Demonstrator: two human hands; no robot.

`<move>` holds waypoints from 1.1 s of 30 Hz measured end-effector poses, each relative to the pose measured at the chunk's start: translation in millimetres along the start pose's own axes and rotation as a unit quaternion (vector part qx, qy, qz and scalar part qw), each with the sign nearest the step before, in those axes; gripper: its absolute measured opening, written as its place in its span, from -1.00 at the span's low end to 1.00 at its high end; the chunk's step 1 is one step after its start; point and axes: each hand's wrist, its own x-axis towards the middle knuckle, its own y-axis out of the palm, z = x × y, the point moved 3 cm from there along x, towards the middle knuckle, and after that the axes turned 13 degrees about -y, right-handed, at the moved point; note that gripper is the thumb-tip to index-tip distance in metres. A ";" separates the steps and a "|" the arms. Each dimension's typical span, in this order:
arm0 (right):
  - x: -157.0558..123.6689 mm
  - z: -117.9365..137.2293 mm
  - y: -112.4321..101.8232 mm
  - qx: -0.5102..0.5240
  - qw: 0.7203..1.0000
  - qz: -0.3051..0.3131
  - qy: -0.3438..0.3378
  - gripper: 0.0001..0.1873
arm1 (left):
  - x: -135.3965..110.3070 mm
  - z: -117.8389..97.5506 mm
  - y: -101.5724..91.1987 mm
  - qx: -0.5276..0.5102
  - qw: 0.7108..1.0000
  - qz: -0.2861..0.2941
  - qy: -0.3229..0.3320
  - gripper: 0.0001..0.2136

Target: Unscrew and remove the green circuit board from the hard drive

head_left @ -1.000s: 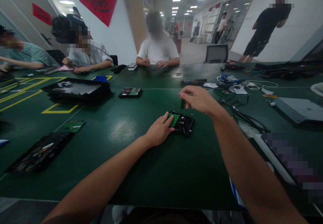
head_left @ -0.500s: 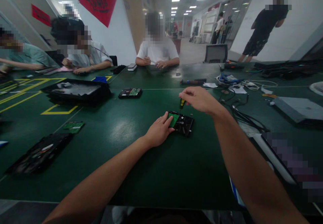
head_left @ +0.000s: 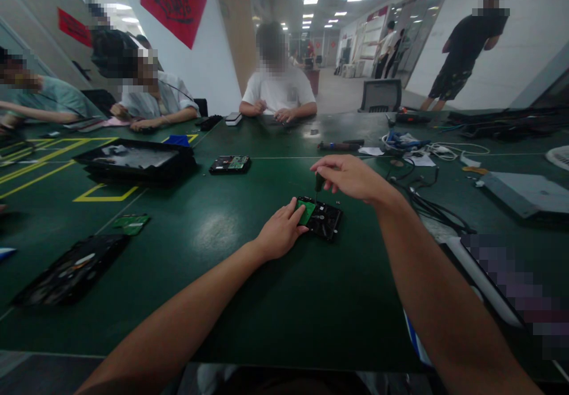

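- A person's left hand (head_left: 279, 232) lies loosely spread and grips nothing. Its fingertips press on the green board (head_left: 306, 211) at the near-left corner of a drive (head_left: 326, 220).
- The drive sits flat on the green desk (head_left: 249, 300), mid-frame and just ahead of both forearms.
- The right hand (head_left: 351, 177) hovers over the drive's far edge, fingers pinched tight around a small screwdriver (head_left: 319, 182). The tool stands upright with its tip down on the drive; the exact contact point is too small to tell.
- Pale specks, probably loose screws (head_left: 338, 203), lie on the desk just beside the drive's far-right corner.
- Likely hazard: if the tool tilts, the tip could jump and score the board, since the fingertip pinch gives little sideways control.
- Likely hazard: only fingertips on one side pin the drive, so a hard twist could spin it on the smooth desk.
- Likely hazard: the right wrist could sweep the specks toward the cables (head_left: 422, 202) nearby.
- Farther off lie a second drive (head_left: 230, 163) and a black tray (head_left: 133, 161), and people sit at the desk's far side.
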 end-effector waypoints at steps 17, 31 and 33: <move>-0.4 1.1 0.3 -0.012 1.000 -0.015 0.011 -0.66 | 0.4 -0.2 -0.1 0.000 1.000 0.002 0.000 -0.41; -1.0 10.9 -2.1 -0.078 0.996 -0.038 0.004 -0.70 | 0.4 -1.3 -0.8 0.000 1.000 0.002 -0.003 -0.40; -0.8 9.9 -0.3 -0.051 0.998 -0.036 0.015 -0.70 | 0.7 -0.4 0.7 -0.004 1.000 -0.001 -0.006 -0.39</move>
